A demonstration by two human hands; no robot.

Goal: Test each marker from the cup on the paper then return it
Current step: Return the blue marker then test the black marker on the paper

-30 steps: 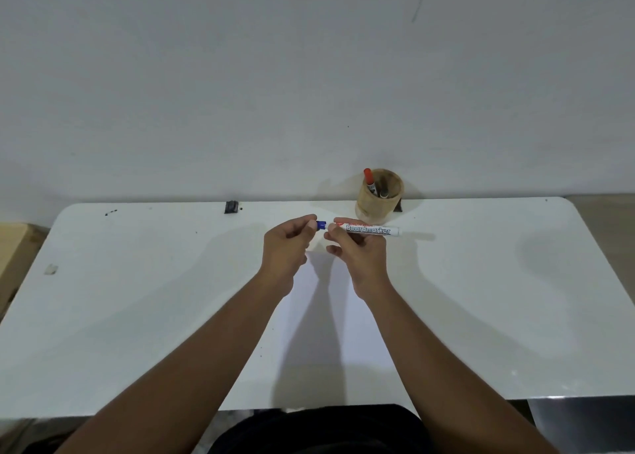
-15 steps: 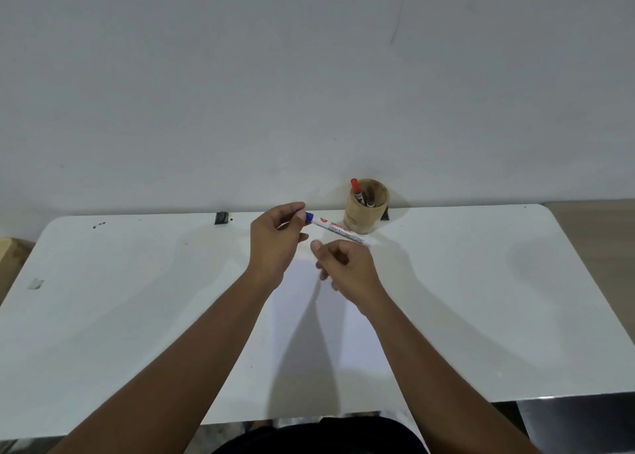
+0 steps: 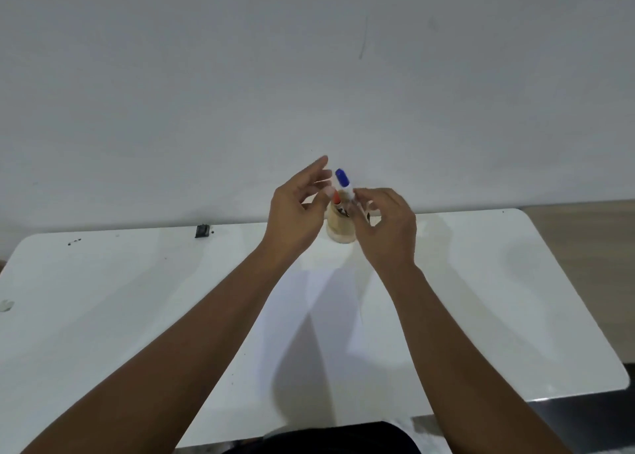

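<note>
A white marker with a blue cap (image 3: 343,182) stands nearly upright, cap up, right over the wooden cup (image 3: 340,230) at the table's far edge. My right hand (image 3: 386,228) pinches its lower barrel. My left hand (image 3: 296,213) hovers just left of the marker with its fingers spread, holding nothing. A red-capped marker (image 3: 336,198) sticks out of the cup, and my hands partly hide the cup's rim. The white paper (image 3: 309,319) lies on the table between my forearms.
The white table (image 3: 120,299) runs along a plain wall. A small black object (image 3: 202,230) sits at the far edge on the left, with dark specks (image 3: 74,242) beyond it and a small scrap (image 3: 6,305) at the left edge.
Both hands moved away from me to the cup. The marker swung from lying level to upright, cap on top. My left hand let go of the capped end and spread its fingers.
</note>
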